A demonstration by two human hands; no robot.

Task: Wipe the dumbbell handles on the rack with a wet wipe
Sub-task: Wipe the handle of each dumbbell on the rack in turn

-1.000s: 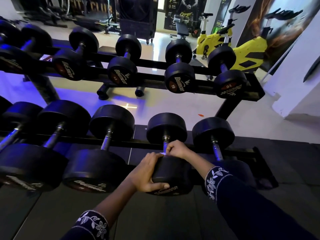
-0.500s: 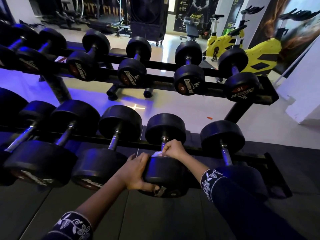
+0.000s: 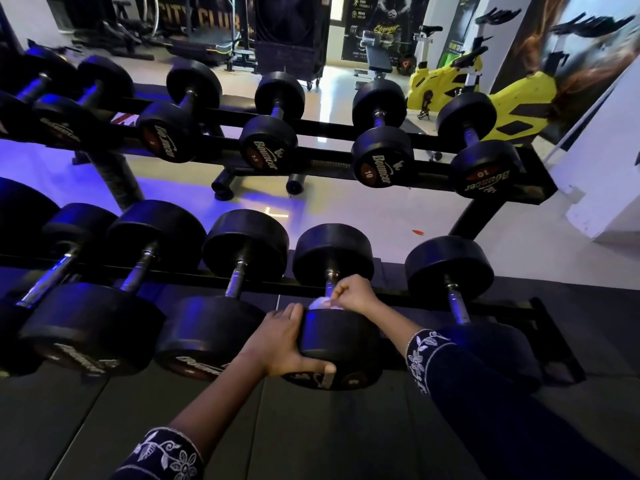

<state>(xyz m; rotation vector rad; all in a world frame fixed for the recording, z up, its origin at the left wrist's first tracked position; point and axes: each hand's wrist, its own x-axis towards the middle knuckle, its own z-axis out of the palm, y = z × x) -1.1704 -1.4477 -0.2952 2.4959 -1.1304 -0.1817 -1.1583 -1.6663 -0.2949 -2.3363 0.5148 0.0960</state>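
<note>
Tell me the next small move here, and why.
Probably slide the right hand with the wet wipe up the handle toward the far head: the wipe sits at the near end, bare metal shows beyond it, and the left hand steadies the near head.

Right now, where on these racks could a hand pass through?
Widest gap: between the held dumbbell and the end dumbbell, where the right hand holds the wipe. Upper rack has bare rail between weights. Left lower heads sit crowded; the left hand fills its gap.
</note>
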